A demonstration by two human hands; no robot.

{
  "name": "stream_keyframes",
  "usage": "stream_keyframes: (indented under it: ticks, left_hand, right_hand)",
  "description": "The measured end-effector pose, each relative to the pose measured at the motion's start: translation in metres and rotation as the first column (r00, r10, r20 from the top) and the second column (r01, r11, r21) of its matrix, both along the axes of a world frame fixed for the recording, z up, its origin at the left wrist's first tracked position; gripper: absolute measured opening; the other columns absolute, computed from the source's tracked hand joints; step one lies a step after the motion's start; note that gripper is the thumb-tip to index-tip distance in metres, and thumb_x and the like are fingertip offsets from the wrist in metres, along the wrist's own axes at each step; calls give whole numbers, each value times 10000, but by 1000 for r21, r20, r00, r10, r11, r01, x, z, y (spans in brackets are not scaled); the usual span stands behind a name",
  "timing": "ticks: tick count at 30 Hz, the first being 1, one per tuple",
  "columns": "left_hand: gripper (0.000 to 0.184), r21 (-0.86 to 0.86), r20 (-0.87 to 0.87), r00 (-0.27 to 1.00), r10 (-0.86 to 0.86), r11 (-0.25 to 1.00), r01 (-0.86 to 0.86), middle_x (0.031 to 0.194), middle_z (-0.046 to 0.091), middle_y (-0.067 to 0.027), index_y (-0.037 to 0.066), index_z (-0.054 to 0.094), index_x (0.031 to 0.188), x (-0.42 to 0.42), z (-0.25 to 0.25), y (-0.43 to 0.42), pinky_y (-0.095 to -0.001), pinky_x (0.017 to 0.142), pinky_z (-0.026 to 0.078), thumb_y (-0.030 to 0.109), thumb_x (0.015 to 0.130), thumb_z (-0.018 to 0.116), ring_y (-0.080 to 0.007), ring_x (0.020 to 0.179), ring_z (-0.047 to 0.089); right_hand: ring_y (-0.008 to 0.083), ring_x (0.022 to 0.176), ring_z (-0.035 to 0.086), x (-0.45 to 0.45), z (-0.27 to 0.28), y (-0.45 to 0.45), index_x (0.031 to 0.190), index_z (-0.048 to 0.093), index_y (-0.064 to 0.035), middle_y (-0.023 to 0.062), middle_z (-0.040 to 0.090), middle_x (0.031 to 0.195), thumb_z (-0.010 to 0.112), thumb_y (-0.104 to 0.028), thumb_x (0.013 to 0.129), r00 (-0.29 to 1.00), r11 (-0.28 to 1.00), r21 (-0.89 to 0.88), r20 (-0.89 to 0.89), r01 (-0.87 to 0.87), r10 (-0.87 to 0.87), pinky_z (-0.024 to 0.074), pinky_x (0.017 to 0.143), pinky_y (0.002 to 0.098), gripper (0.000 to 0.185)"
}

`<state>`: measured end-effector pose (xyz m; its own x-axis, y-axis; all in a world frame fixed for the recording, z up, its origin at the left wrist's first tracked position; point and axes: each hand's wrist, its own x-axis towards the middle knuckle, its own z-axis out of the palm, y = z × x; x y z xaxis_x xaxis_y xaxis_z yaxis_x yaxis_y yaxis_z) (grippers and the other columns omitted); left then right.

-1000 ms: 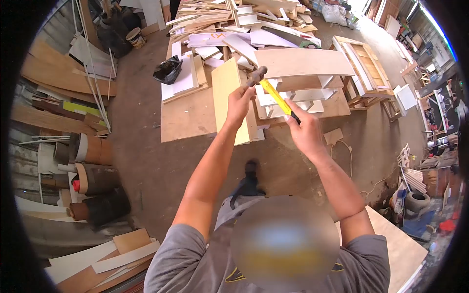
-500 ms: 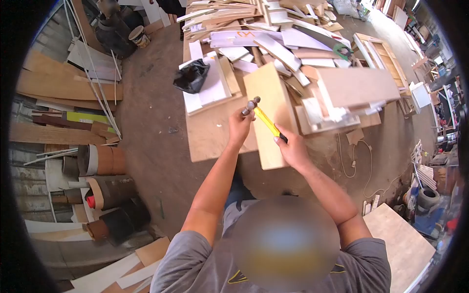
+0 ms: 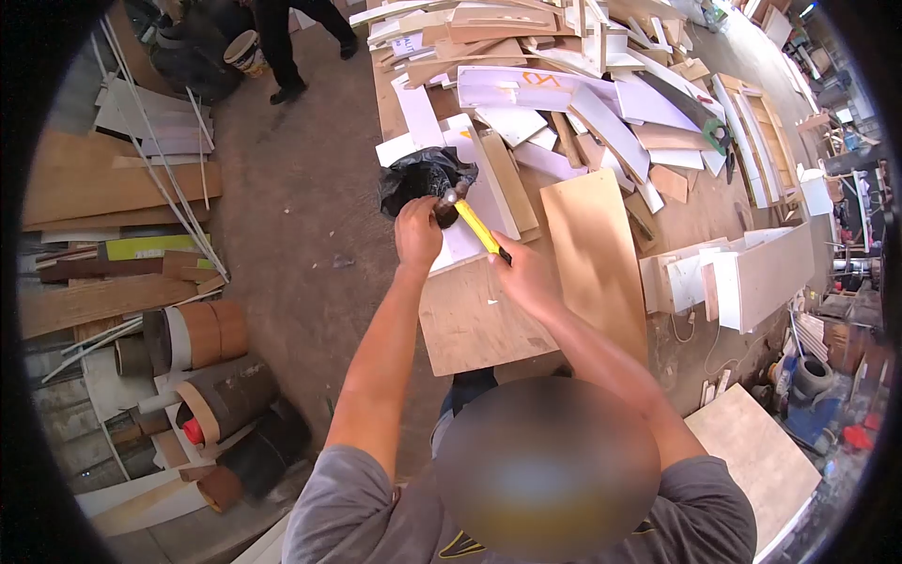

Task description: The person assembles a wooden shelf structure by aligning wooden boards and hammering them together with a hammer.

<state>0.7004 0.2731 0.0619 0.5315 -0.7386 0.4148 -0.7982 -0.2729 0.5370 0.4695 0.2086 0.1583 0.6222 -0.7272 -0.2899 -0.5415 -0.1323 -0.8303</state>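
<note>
A hammer (image 3: 477, 226) with a yellow shaft and black grip end is held out in front of me. My right hand (image 3: 526, 276) is closed round its black grip. My left hand (image 3: 417, 235) has its fingers curled at the dark hammer head, beside the opening of a black plastic bag (image 3: 427, 177). Whether those fingers grip the head or something else is hidden. The bag rests on white boards (image 3: 489, 209) at the table's left side. To the right of my right hand lies a light wooden panel (image 3: 594, 254).
Wood offcuts (image 3: 536, 89) are heaped on the far part of the table (image 3: 484, 324). A person's dark-clad legs (image 3: 274, 42) show at the upper left. A box-like wooden piece (image 3: 766, 277) stands at the right. Rolls of sheet material (image 3: 211, 338) lie at the left.
Both hands and the hammer have moved left to the black bag. The view has shifted, so the table pieces sit further right. The other person's legs now show more fully.
</note>
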Motion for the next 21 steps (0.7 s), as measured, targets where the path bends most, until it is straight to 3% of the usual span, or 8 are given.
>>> stream_keyframes:
  ticks: [2,3,5,7,19,21]
  left_hand:
    - [261,190,-117,989,91,979,-68,1160,784,-164,61,781,1156,16,2,-3,-528,928,578,55,943,631,-406,1016,751]
    - [278,319,-59,986,158,939,-132,1170,787,-128,109,774,1221,27,-11,-3,-539,911,579,184,1011,609,-382,1011,763]
    - [287,462,-27,973,231,866,-193,1166,786,-117,137,772,1245,37,-14,-3,-539,907,581,237,1032,607,-363,1014,768]
    - [299,611,29,963,267,758,-229,1155,784,-98,176,769,1273,43,-9,-6,-530,901,583,302,1044,622,-339,1016,774]
    - [270,712,26,963,268,672,-206,1154,781,-127,93,793,1112,46,-8,-28,-524,901,589,310,1014,666,-357,1033,772]
    - [267,677,-9,952,305,703,-218,1146,778,-145,76,788,1095,47,-14,-32,-520,897,599,303,1007,677,-371,1041,769]
  right_hand:
    - [438,1226,686,22,-18,-7,1461,633,-25,290,709,1307,691,-178,1017,998,1000,-3,62,22,-22,541,1033,472,473]
    - [441,1227,684,28,-33,-11,1461,632,-24,291,709,1303,690,-170,1015,998,999,-41,64,27,-25,542,1032,475,474]
    - [446,1228,681,39,-62,-20,1461,630,-21,294,709,1296,689,-155,1010,997,992,-123,73,39,-30,543,1029,482,475]
    - [450,1225,680,41,-57,-24,1463,629,-22,294,711,1288,692,-148,1003,998,996,-82,42,41,-38,543,1030,484,481]
    - [454,1191,691,35,-68,-26,1449,651,-48,283,722,1259,700,-152,987,998,995,-79,-15,62,-64,552,1012,491,476]
    - [455,1179,694,34,-64,-26,1445,655,-51,281,725,1251,701,-151,984,998,995,-78,-26,62,-65,553,1004,494,473]
